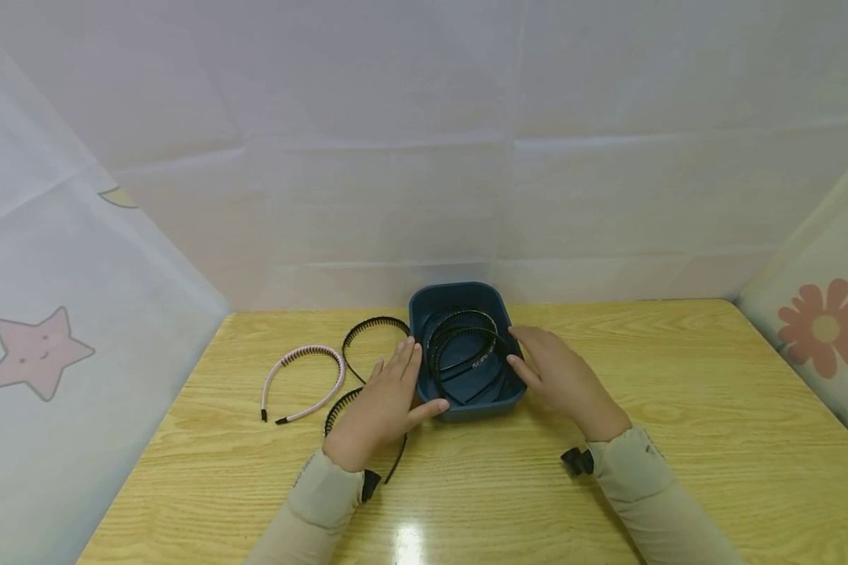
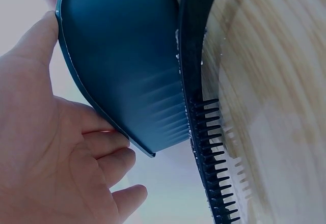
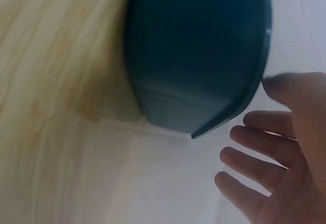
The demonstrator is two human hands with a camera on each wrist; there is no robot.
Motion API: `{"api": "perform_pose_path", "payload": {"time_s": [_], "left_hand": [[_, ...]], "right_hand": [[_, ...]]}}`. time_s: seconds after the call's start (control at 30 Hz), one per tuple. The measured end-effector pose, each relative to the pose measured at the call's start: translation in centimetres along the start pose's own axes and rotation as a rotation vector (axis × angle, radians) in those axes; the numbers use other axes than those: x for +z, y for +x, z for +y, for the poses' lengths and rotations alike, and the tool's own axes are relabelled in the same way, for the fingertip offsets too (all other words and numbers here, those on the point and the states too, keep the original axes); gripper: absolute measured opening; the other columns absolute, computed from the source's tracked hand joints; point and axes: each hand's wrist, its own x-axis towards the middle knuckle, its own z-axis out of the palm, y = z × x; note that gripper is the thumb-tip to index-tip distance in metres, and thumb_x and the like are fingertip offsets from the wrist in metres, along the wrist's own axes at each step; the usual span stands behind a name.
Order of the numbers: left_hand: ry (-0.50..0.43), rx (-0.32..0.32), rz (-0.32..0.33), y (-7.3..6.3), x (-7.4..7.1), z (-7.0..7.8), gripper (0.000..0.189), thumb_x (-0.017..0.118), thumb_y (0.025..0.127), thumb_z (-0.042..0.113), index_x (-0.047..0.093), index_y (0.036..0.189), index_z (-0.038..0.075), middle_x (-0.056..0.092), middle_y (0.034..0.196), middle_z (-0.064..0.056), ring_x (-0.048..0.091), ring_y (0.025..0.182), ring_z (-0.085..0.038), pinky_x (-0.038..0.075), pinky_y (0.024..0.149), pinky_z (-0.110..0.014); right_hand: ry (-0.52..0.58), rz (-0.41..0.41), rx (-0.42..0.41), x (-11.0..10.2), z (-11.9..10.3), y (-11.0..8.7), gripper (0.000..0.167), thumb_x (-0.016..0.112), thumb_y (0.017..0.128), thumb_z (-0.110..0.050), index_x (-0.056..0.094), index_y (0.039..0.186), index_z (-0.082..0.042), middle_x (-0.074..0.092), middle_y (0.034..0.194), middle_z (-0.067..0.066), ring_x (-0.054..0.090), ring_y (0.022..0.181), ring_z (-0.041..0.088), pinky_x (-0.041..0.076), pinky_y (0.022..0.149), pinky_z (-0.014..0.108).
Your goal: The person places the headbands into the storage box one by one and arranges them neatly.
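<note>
A dark blue plastic basin (image 1: pixel 484 410) stands upright on the table, with black headbands (image 1: pixel 434 357) lying in it. My left hand (image 1: pixel 387 396) rests against its left rim, fingers extended and thumb by the front corner. In the left wrist view, fingertips touch the edge of the basin (image 2: pixel 122 56). On the opposite side, my right hand (image 1: pixel 561 379) touches the right rim. The right wrist view shows that thumb at the rim of the basin (image 3: pixel 198 46), other fingers loosely spread. One black toothed headband (image 1: pixel 337 406) lies partly hidden under my left hand and wrist.
Left of the basin lie a pink headband (image 1: pixel 311 348) with dark teeth and another black headband (image 1: pixel 376 319), its arc near the basin's rim. The wooden table (image 1: pixel 678 392) ends at a white cloth backdrop (image 1: pixel 367 196) close behind the basin.
</note>
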Motion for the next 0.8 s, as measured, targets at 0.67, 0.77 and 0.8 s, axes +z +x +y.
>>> {"api": "perform_pose_path", "payload": {"time_s": [0.67, 0.77, 0.8], "left_hand": [[0.004, 0.003, -0.002, 0.1, 0.1, -0.1, 0.102, 0.048, 0.096, 0.069, 0.013, 0.162, 0.001, 0.007, 0.169, -0.017, 0.005, 0.156, -0.029, 0.013, 0.124, -0.056], [0.007, 0.000, -0.001, 0.1, 0.1, -0.1, 0.101, 0.049, 0.096, 0.069, 0.013, 0.162, 0.001, 0.007, 0.169, -0.017, 0.005, 0.156, -0.029, 0.013, 0.124, -0.057], [0.013, 0.000, 0.003, 0.0, 0.1, -0.2, 0.101, 0.048, 0.096, 0.069, 0.014, 0.162, 0.001, 0.007, 0.169, -0.017, 0.006, 0.156, -0.030, 0.013, 0.124, -0.057]], "right_hand": [[-0.110, -0.167, 0.032, 1.2, 1.1, -0.5, 0.068, 0.037, 0.110, -0.046, 0.023, 0.162, -0.004, 0.026, 0.165, 0.017, 0.023, 0.152, 0.036, 0.015, 0.123, 0.057], [-0.103, -0.162, 0.026, 1.3, 1.1, -0.5, 0.068, 0.037, 0.110, -0.046, 0.022, 0.162, -0.004, 0.026, 0.165, 0.017, 0.022, 0.152, 0.035, 0.013, 0.124, 0.056], [-0.103, -0.159, 0.023, 1.4, 1.2, -0.5, 0.068, 0.037, 0.110, -0.046, 0.022, 0.162, -0.004, 0.026, 0.165, 0.017, 0.022, 0.152, 0.035, 0.013, 0.124, 0.056]]}}
